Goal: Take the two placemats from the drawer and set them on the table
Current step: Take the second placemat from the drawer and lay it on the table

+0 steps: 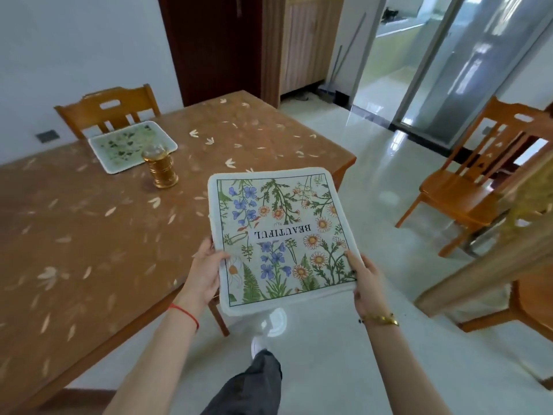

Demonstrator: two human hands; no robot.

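Both hands grip the flowered placemat (276,235) flat in the air beside the table (89,235), left hand (206,274) and right hand (366,283) each pinching a near corner, thumbs on top, fingers curled underneath.

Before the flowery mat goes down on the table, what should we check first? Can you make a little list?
1. Both hands hold the mat: ok, left hand and right hand grip its near corners.
2. Mat flat, not folded: ok.
3. Mat over the table: not ok, mostly over the floor.
4. Bare spot nearby: ok, tray and golden jar sit farther back.
5. Second mat underneath: cannot tell.
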